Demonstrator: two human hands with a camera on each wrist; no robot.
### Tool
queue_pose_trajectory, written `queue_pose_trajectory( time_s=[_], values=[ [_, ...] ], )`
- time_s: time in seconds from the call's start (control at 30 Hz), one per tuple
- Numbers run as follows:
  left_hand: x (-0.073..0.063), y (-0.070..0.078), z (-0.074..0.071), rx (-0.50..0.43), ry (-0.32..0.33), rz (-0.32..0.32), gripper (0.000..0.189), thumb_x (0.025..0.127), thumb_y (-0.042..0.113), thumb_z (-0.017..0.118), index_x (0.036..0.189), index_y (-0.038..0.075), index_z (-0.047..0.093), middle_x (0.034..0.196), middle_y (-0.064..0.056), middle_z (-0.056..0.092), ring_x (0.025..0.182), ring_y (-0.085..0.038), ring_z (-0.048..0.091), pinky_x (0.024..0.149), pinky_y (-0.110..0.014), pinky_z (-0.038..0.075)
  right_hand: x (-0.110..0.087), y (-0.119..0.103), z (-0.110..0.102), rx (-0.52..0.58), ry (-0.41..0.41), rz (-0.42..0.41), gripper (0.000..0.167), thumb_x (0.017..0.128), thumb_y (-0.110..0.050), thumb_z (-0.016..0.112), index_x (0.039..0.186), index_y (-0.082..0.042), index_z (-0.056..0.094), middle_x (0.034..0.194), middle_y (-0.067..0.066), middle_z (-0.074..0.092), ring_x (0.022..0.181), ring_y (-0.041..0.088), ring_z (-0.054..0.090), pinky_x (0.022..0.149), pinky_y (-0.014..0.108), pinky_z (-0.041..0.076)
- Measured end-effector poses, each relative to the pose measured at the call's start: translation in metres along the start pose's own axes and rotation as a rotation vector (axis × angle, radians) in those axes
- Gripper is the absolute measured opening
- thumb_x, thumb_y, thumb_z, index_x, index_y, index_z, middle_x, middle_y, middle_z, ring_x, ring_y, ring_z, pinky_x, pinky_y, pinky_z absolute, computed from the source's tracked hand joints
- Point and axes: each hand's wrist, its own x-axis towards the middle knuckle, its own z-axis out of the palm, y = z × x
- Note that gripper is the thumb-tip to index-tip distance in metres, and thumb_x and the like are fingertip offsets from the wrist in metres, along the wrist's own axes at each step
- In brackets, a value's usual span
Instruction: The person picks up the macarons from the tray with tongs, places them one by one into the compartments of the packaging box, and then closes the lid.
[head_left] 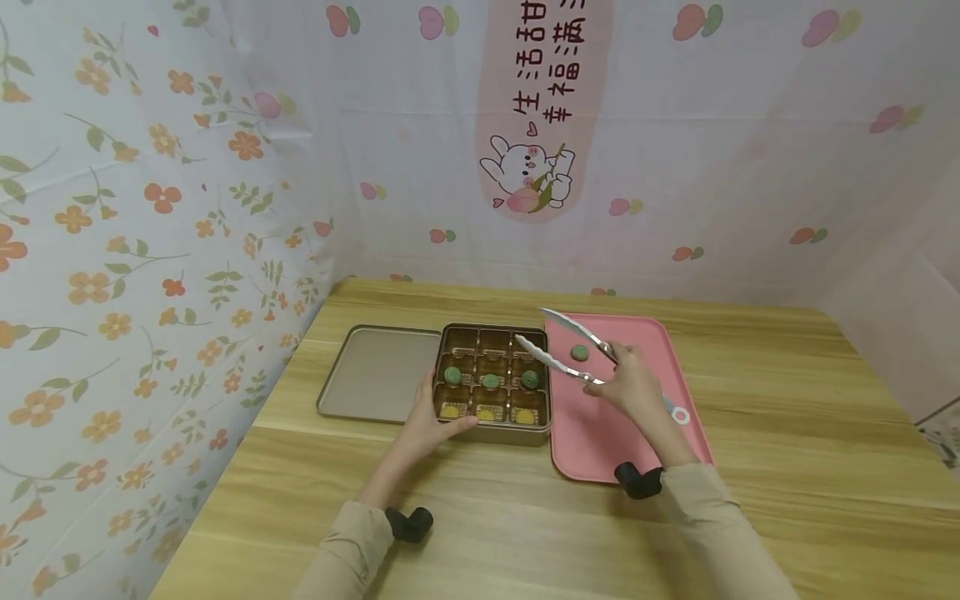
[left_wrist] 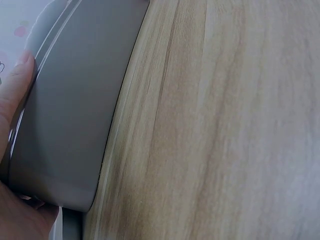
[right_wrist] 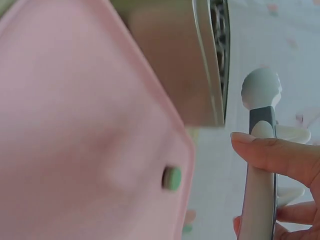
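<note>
A metal tin box [head_left: 491,433] with a gold divided insert stands mid-table. Three green macarons [head_left: 491,381] sit in its middle row and three yellow macarons [head_left: 485,414] in the front row; the back-row compartments hold nothing. My left hand [head_left: 423,429] holds the box's front left corner, thumb [left_wrist: 15,82] along the front rim, fingers at the left side. In my right hand [head_left: 636,390] are white-tipped tongs [right_wrist: 259,195], their arms spread apart with nothing between them, tips over the box's right part. One more green macaron [head_left: 580,352] lies on the pink tray [head_left: 600,450].
Left of the box lies its flat metal lid [head_left: 382,375], against the box's side. The pink tray adjoins the box on the right. A printed cloth [head_left: 420,167] hangs behind the wooden table [head_left: 480,533], and a floral one [head_left: 150,292] on the left.
</note>
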Motion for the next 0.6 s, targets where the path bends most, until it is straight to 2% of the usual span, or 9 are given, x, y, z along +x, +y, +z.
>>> queue_pose_trajectory(
  time_s=[0.1, 0.23, 0.3, 0.6],
  values=[
    [0.0, 0.0, 0.0, -0.001, 0.0, 0.0, 0.115, 0.069, 0.045, 0.076, 0.147, 0.009, -0.002, 0.152, -0.022, 0.002, 0.138, -0.044, 0.013, 0.108, -0.059, 0.023, 0.001, 0.014, -0.007, 0.026, 0.005, 0.018, 0.073, 0.068, -0.021, 0.078, 0.126, 0.004, 0.043, 0.111, 0.027, 0.048, 0.087, 0.037, 0.054, 0.067, 0.045, 0.046],
    [-0.001, 0.001, 0.0, -0.003, 0.0, 0.005, 0.113, 0.071, 0.041, 0.076, 0.147, 0.009, -0.002, 0.152, -0.023, 0.003, 0.138, -0.044, 0.012, 0.108, -0.059, 0.022, 0.004, 0.032, -0.012, 0.007, 0.041, 0.017, 0.068, 0.066, -0.021, 0.079, 0.118, 0.007, 0.047, 0.111, 0.03, 0.054, 0.093, 0.042, 0.055, 0.073, 0.052, 0.046],
    [-0.001, 0.001, 0.0, -0.005, -0.001, 0.005, 0.114, 0.071, 0.042, 0.076, 0.147, 0.009, -0.002, 0.152, -0.023, 0.003, 0.138, -0.043, 0.012, 0.108, -0.059, 0.022, 0.004, 0.039, -0.012, -0.02, 0.052, 0.024, 0.07, 0.065, -0.021, 0.08, 0.119, 0.009, 0.047, 0.111, 0.03, 0.055, 0.097, 0.045, 0.054, 0.076, 0.054, 0.045],
    [-0.002, 0.001, -0.001, -0.013, -0.006, 0.006, 0.115, 0.07, 0.044, 0.076, 0.147, 0.009, -0.002, 0.152, -0.022, 0.003, 0.138, -0.043, 0.011, 0.108, -0.06, 0.022, 0.001, 0.056, -0.007, -0.036, -0.003, 0.082, 0.065, 0.065, -0.016, 0.078, 0.114, 0.013, 0.048, 0.108, 0.033, 0.055, 0.095, 0.047, 0.054, 0.077, 0.055, 0.046]
  ],
)
